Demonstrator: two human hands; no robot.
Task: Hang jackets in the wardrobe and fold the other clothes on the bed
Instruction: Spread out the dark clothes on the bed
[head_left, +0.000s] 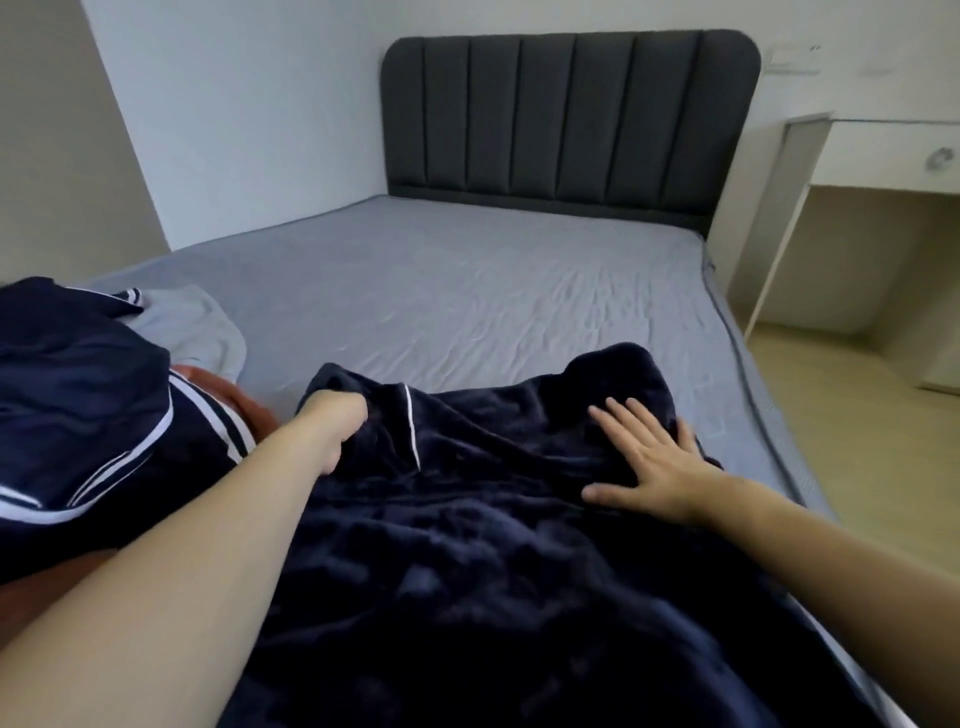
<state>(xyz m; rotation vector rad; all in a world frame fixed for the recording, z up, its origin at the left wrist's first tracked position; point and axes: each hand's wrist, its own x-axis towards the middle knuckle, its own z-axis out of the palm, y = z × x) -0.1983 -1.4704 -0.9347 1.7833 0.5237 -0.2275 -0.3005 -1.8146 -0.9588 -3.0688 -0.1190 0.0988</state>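
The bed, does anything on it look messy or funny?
Yes. At the left edge of the bed, a navy jacket with white stripes lies crumpled on a rust-orange garment and a grey one, unfolded. The fluffy navy garment in front is still rumpled; the left hand grips it, the right hand presses it flat.

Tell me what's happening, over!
Left hand grips the dark fleece garment. Right hand presses it flat on the bed. Nothing in the way.

Left hand's fingers (358, 410) are buried in navy fleece garment (467, 545).
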